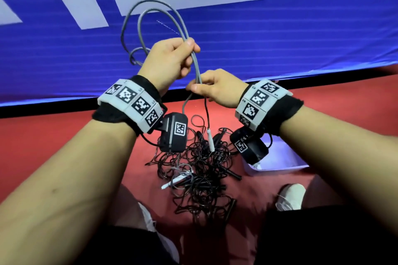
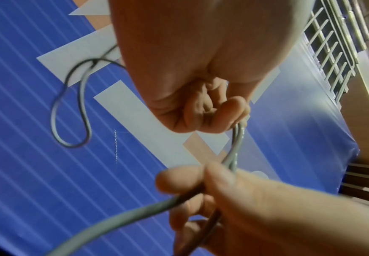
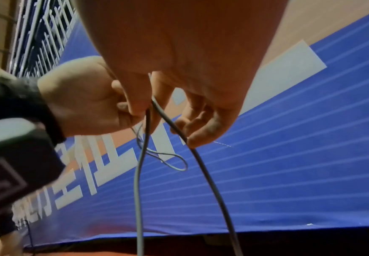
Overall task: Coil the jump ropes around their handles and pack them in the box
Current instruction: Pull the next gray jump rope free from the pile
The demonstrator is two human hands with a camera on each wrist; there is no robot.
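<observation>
Dim indoor light; wrist views blurred, edges warped.

tangled rope pile (image 1: 199, 170) beside box (image 1: 277, 163), box top open

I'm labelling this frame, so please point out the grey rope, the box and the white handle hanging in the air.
grey rope (image 1: 197, 66): head view, on the strands between the two hands.
box (image 1: 277, 170): head view, on its near rim.
white handle (image 1: 210, 140): head view, on the middle of its shaft.
</observation>
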